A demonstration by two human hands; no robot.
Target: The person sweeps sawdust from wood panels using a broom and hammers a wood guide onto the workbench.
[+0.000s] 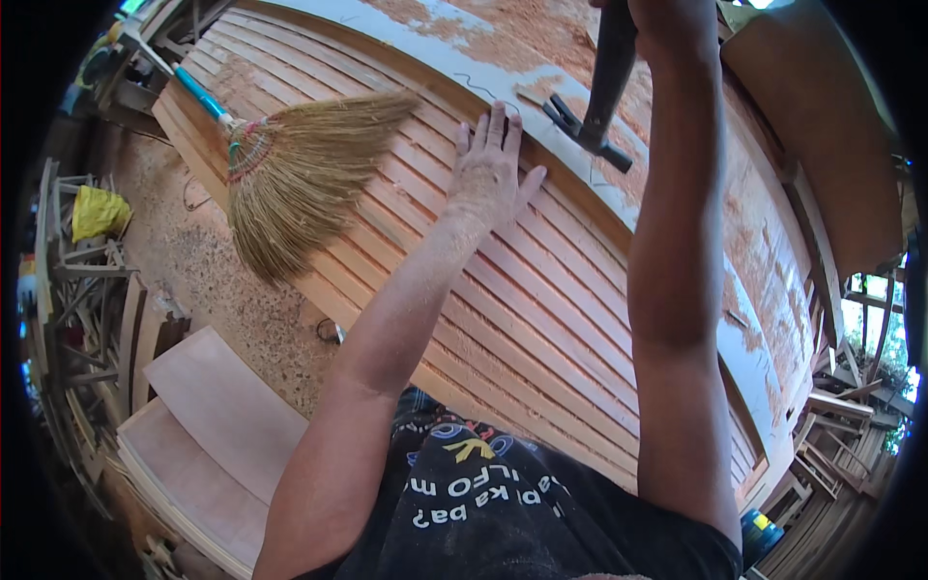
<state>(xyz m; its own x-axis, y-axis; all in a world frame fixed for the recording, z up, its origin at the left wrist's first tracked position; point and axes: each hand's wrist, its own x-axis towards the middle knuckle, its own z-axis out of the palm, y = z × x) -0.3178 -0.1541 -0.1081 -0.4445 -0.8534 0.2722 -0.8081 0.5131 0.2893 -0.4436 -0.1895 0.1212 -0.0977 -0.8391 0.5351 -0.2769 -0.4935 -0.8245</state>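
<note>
My left hand [490, 174] lies flat with spread fingers on a panel of long, grooved wooden slats [551, 280]. Its fingertips reach the wooden strip [565, 179] along the panel's far edge. My right hand [674, 34], at the top of the view, is closed around the dark handle of a claw hammer [599, 92]. The hammer hangs head down above the far side of the panel, its head to the right of my left fingers. Part of the right hand is cut off by the frame. A straw broom [314, 169] with a blue handle rests on the slats at the left.
Past the strip lies a pale board [754, 329] strewn with sawdust. Curved plywood pieces [227, 396] stand at the lower left, near a yellow bag [100, 213] and scrap wood. A large brown board [822, 126] is at the upper right. Lumber [851, 454] is piled at the right.
</note>
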